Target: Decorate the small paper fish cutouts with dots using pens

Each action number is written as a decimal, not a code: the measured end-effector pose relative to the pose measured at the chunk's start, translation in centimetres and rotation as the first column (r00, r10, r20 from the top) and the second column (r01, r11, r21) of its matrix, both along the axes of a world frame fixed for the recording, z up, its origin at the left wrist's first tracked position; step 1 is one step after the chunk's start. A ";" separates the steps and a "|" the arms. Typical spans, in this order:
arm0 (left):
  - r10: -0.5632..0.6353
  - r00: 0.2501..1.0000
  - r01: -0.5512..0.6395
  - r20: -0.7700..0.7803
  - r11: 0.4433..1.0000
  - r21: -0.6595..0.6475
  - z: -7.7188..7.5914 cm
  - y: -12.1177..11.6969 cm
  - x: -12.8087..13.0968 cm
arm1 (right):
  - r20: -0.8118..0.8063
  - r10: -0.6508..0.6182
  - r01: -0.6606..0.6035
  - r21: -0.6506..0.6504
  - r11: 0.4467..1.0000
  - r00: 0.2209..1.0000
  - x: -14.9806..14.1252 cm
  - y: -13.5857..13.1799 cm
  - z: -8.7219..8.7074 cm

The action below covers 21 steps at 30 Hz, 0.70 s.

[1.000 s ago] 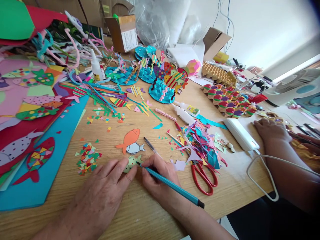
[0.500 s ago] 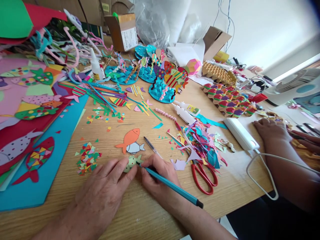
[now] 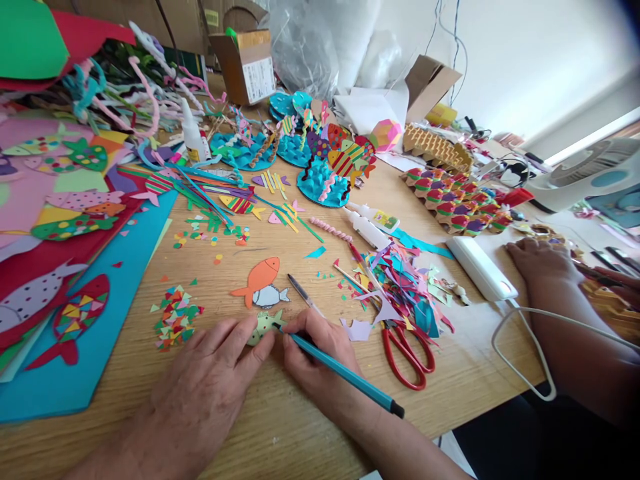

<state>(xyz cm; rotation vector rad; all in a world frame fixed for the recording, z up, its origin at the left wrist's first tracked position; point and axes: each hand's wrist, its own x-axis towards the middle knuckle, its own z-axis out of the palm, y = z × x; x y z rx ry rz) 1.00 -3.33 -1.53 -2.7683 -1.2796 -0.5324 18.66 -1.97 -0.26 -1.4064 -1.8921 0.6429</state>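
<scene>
A small light green paper fish (image 3: 266,325) with dark dots lies on the table under the fingertips of my left hand (image 3: 213,373). Thumb and forefinger hold it at its lower left edge. In a writing grip, my right hand (image 3: 320,347) is closed on a blue felt-tip pen (image 3: 345,375), whose black tip touches the fish near its tail. Just beyond are an orange paper fish (image 3: 263,272) and a pale grey-blue paper fish (image 3: 270,295). A slim pen (image 3: 303,291) lies close to my right fingers.
Red-handled scissors (image 3: 410,357) and a heap of paper scraps (image 3: 405,280) are to the right. Small paper triangles (image 3: 176,317) lie left. Glue bottles (image 3: 367,228) stand out behind. At far right, another person's hand (image 3: 543,260) rests near a white power bank (image 3: 481,270).
The pen's tip has shifted very slightly over the green fish's tail end. My left hand stays in place on the fish.
</scene>
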 end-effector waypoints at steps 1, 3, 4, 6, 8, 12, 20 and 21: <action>-0.004 1.000 0.004 -0.003 1.000 -0.001 0.1 0.1 -0.1 | 0.000 0.001 -0.001 -0.003 1.000 1.000 0.0 0.0 0.0; -0.025 1.000 0.025 -0.007 1.000 -0.001 0.2 0.2 -0.2 | -0.003 0.022 -0.022 -0.009 1.000 1.000 -0.1 0.0 0.1; -0.040 0.999 0.040 -0.009 0.999 -0.001 0.3 0.3 -0.3 | -0.005 0.032 -0.032 -0.011 0.999 0.999 -0.1 0.1 0.1; -0.051 0.999 0.052 -0.004 0.999 0.008 0.4 0.4 -0.3 | -0.007 0.028 -0.028 -0.008 1.000 1.000 0.0 0.1 0.1; -0.041 0.999 0.041 -0.004 0.999 0.010 0.5 0.4 -0.3 | -0.008 0.010 -0.010 0.000 1.000 1.000 0.0 0.1 0.1; -0.020 0.999 0.020 -0.029 1.000 -0.002 0.2 0.2 -0.2 | -0.002 0.024 -0.024 -0.007 1.000 1.000 0.0 0.0 -0.1; -0.015 1.000 0.015 -0.025 1.000 -0.007 0.1 0.1 -0.1 | -0.003 0.023 -0.023 0.004 1.000 1.000 -0.1 0.1 0.0; -0.017 1.000 0.017 -0.022 1.000 -0.003 0.1 0.2 -0.2 | -0.001 0.029 -0.029 -0.003 1.000 1.000 -0.1 0.1 0.0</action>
